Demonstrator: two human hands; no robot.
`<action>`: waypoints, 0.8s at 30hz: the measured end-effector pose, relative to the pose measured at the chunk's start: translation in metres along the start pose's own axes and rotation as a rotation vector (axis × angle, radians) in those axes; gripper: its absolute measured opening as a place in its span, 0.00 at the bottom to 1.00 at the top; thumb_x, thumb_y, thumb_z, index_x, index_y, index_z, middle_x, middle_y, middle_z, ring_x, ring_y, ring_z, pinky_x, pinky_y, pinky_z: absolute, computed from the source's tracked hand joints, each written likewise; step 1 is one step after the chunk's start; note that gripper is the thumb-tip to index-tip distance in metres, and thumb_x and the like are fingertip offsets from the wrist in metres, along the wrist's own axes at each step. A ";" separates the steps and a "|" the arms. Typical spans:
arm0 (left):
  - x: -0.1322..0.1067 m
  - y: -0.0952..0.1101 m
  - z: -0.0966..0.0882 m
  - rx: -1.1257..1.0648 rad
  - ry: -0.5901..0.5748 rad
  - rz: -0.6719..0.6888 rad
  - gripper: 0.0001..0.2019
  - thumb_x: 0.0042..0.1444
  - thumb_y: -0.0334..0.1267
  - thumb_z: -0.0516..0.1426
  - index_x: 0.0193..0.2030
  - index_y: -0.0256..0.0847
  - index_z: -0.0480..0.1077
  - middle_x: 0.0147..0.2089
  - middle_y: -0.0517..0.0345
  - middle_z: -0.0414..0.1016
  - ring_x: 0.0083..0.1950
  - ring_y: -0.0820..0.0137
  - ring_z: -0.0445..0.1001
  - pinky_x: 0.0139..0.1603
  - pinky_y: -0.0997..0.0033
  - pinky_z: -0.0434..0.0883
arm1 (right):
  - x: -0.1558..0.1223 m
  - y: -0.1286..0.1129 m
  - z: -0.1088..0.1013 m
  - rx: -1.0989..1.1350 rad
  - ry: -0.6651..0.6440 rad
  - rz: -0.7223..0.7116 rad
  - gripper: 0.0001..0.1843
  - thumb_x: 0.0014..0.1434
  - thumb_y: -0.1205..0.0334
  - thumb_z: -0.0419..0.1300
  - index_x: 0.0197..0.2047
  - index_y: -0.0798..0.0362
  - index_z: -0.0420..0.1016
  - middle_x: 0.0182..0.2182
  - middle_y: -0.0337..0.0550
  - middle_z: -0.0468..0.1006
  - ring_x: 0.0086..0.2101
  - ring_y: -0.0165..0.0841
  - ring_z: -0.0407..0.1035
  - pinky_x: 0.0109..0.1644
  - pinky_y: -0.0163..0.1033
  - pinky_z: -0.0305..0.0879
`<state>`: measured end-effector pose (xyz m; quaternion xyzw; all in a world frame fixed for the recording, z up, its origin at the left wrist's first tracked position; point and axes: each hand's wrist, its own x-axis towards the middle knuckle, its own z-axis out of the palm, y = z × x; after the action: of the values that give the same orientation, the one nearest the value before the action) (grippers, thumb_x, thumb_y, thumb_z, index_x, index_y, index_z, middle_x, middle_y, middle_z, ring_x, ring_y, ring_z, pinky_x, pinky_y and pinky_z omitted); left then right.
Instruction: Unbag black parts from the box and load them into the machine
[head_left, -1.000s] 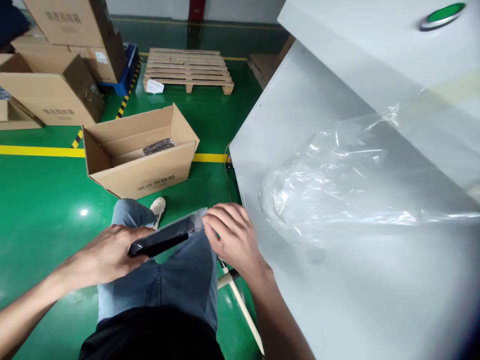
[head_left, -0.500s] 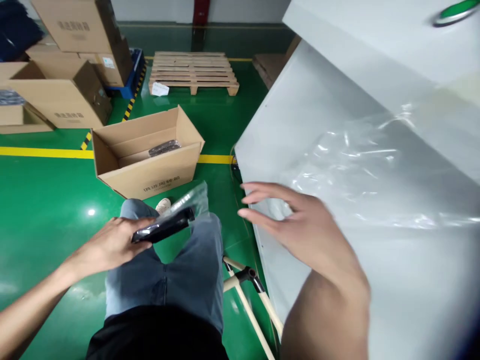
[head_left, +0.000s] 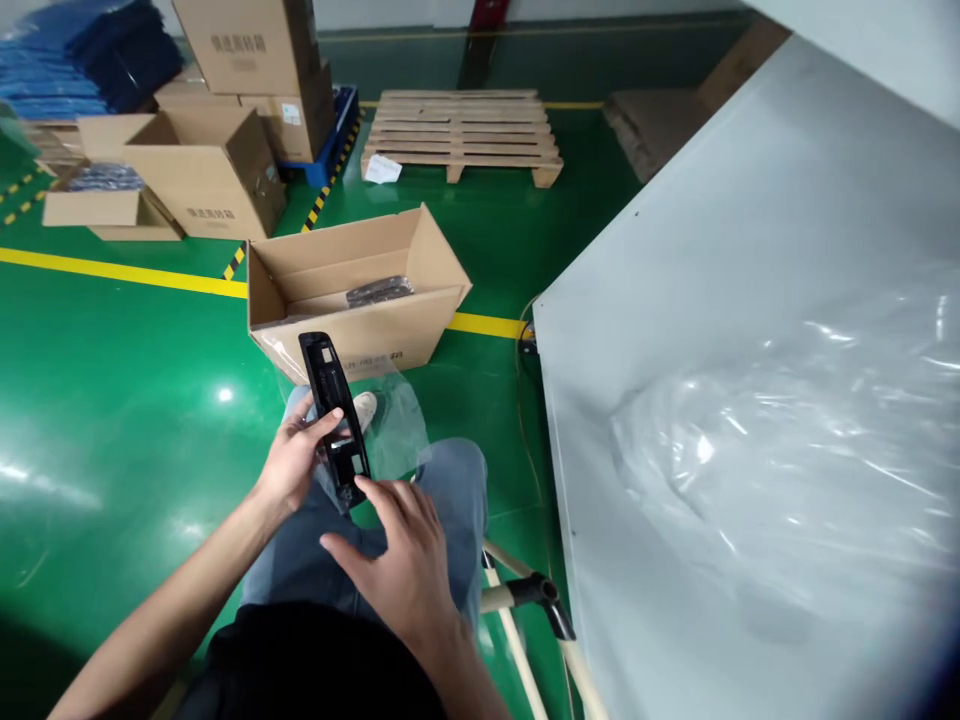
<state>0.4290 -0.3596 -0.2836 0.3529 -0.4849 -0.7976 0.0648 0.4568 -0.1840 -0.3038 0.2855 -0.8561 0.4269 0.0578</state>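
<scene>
- Far L: blue stacked sheets [head_left: 90, 60] w/ brown cartons [head_left: 202, 170] in front, on the green floor [head_left: 112, 400]; yellow line runs across.
- L hand [head_left: 294, 462]: fingers curled round the black plastic part [head_left: 334, 420], thumb on its face, gripping near the lower half. Part is long, narrow, w/ rectangular cut-outs, held nearly upright, tilted a bit L at top, above the person's knees.
- Clear plastic bag [head_left: 397, 425]: just R of the part & behind its lower end, hanging loose; can't tell which hand holds it.
- Open cardboard box [head_left: 360, 290]: on the floor just beyond the part; one dark wrapped piece [head_left: 379, 291] lies inside.
- R hand [head_left: 401, 560]: fingers spread & loose, gripping nothing; index tip at the part's bottom end, touching or just short of it, can't tell.
- Behind box: wooden pallet [head_left: 461, 130], well apart.
- Below R hand: stool frame [head_left: 529, 590] beside the jeans.
- R: white table [head_left: 712, 300] w/ crumpled clear film [head_left: 787, 430] lying on it.
</scene>
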 end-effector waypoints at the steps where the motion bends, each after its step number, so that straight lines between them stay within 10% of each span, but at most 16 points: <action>1: 0.000 -0.006 0.000 -0.015 0.021 -0.009 0.34 0.39 0.46 0.78 0.52 0.41 0.74 0.40 0.60 0.81 0.33 0.73 0.78 0.35 0.75 0.73 | -0.001 0.000 0.006 -0.035 -0.009 -0.003 0.21 0.59 0.54 0.73 0.53 0.49 0.78 0.42 0.46 0.84 0.43 0.43 0.78 0.48 0.48 0.75; 4: 0.001 -0.022 -0.001 -0.049 0.090 -0.035 0.33 0.38 0.46 0.78 0.49 0.40 0.71 0.37 0.60 0.80 0.33 0.71 0.78 0.36 0.74 0.73 | -0.003 0.004 0.019 -0.092 -0.016 -0.047 0.05 0.63 0.69 0.66 0.38 0.49 0.76 0.36 0.41 0.81 0.39 0.37 0.74 0.46 0.44 0.70; 7: 0.005 -0.032 -0.002 -0.063 0.141 -0.020 0.31 0.40 0.46 0.77 0.48 0.42 0.69 0.37 0.61 0.80 0.35 0.70 0.79 0.38 0.73 0.73 | -0.009 0.010 0.029 -0.184 -0.093 -0.235 0.14 0.66 0.75 0.58 0.31 0.50 0.72 0.30 0.40 0.77 0.36 0.36 0.70 0.44 0.44 0.66; 18: 0.025 -0.022 0.001 -0.133 0.047 -0.020 0.37 0.44 0.46 0.77 0.60 0.44 0.69 0.44 0.59 0.82 0.34 0.71 0.81 0.37 0.73 0.75 | -0.034 0.021 0.028 -0.113 -0.136 -0.347 0.09 0.69 0.67 0.59 0.47 0.49 0.81 0.32 0.40 0.82 0.34 0.36 0.73 0.42 0.46 0.68; 24: 0.072 0.016 0.011 -0.116 -0.035 0.002 0.34 0.42 0.43 0.77 0.54 0.41 0.69 0.39 0.59 0.81 0.30 0.69 0.80 0.29 0.74 0.73 | -0.032 0.078 0.005 -0.234 -0.105 -0.178 0.14 0.70 0.70 0.55 0.51 0.48 0.80 0.32 0.41 0.85 0.32 0.39 0.80 0.40 0.48 0.75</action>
<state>0.3646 -0.3921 -0.3033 0.3338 -0.4393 -0.8304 0.0775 0.4420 -0.1370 -0.3727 0.3734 -0.8732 0.3018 0.0835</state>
